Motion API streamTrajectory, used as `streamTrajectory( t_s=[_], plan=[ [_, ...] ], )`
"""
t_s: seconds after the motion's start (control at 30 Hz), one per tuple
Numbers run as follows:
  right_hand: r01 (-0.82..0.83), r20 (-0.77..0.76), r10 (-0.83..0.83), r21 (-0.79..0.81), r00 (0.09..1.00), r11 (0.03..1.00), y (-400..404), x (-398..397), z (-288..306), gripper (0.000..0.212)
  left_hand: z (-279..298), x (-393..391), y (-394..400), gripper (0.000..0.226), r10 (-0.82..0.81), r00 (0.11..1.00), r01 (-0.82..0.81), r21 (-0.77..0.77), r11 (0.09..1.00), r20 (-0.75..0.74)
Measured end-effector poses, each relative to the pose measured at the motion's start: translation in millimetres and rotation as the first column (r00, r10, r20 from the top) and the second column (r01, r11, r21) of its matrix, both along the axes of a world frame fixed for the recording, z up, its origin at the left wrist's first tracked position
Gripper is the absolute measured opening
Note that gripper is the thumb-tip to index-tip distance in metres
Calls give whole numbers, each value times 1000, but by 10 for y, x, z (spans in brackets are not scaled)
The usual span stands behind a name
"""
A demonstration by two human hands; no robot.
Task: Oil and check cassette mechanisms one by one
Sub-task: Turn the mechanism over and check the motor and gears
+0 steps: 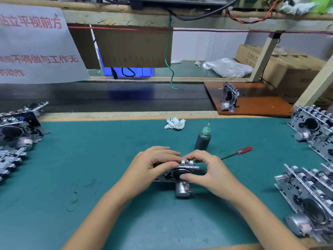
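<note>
Both hands hold one mechanism (180, 173) on the green table (90, 159), near the middle: the left hand (153, 166) has its grip curled over the top edge, and the right hand (203, 170) pinches it with fingers on top and thumb on the black wheel. An oil bottle (203, 137) stands at 1 o'clock from the hands, with a red screwdriver (237, 152) at 2 o'clock. More mechanisms lie at 9 o'clock (16, 134) and at 3 o'clock (313, 195).

Far up-left of the fingers, a hanging white paper sign (36, 46) carries red Chinese characters, partly cut off: "立平视前方", "后不得做与工作无", "的动作". Far up-right of them, a brown cardboard carton (252, 56) bears "优惠机芯" and "TEL 13712", the rest hidden.
</note>
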State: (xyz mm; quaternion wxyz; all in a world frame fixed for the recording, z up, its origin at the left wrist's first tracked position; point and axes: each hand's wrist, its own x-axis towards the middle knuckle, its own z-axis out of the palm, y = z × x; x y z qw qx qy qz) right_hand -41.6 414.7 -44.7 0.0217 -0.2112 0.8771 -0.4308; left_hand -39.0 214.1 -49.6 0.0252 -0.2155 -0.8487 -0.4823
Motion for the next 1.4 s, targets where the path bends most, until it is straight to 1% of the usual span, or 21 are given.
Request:
streamTrajectory(
  t_s=[0.03,0.1,0.13,0.2,0.27,0.4,0.53,0.6,0.67,0.73,0.77,0.8,0.87,1.0,1.13,1.23,1.3,1.33,1.37,1.4],
  plan=[
    [10,-33,-8,58,999,998,19,18,-19,33,3,4,3,32,0,1000,0,-4,1000,-2],
    [117,-156,-88,186,984,976,73,84,-97,44,19,8,16,26,12,1000,-12,-11,1000,-5],
    [193,-240,-140,212,961,958,99,132,-141,48,22,8,22,25,22,1000,-23,-15,1000,-14],
    [287,-390,-186,219,902,932,119,230,-234,48,17,11,35,25,37,999,-38,-22,999,-33],
    [292,-468,-148,253,872,923,120,278,-305,44,12,14,36,25,41,998,-42,-19,999,-43],
    [267,-527,-48,349,849,898,162,250,-298,41,14,5,31,25,29,999,-30,-15,999,-44],
    [247,-469,-33,403,883,881,166,257,-249,43,12,-11,41,25,34,998,-34,1,999,-51],
    [230,-405,-59,389,912,892,180,213,-200,42,11,-19,37,24,29,998,-29,-4,1000,-47],
    [170,-261,-96,276,960,946,165,144,-124,40,16,-19,31,24,20,999,-21,-2,1000,-43],
    [89,-85,-81,92,993,992,78,72,-76,46,22,-9,29,24,10,999,-10,2,1000,-44],
    [66,-14,-66,10,998,998,32,40,-67,46,22,-3,28,24,4,999,-4,-3,1000,-44],
    [58,37,-56,-52,998,997,1,10,-67,44,20,2,28,24,3,999,-4,-10,1000,-48],
    [66,94,-56,-105,994,992,-19,-29,-76,39,12,7,21,24,24,998,-25,-34,999,-52],
    [98,124,-87,-82,988,992,-22,-48,-113,30,1,2,8,22,52,998,-54,-58,997,-34],
    [63,86,-54,-105,995,992,-19,-40,-121,25,18,2,12,20,42,999,-42,-58,997,-5],
    [48,70,-41,-103,997,994,-18,-27,-95,25,29,-7,9,24,12,1000,-12,-49,999,1],
    [54,73,-51,-42,996,998,-15,-11,-61,27,33,-9,19,21,10,1000,-10,-46,999,6],
    [65,61,-67,24,996,998,0,0,-49,30,34,-8,23,21,16,1000,-15,-44,999,6],
    [96,19,-99,117,995,988,28,18,-51,36,31,-3,24,22,22,1000,-22,-39,999,6],
    [152,-56,-144,210,988,966,58,50,-61,43,26,-1,23,22,24,1000,-24,-34,999,5]
  ],
)
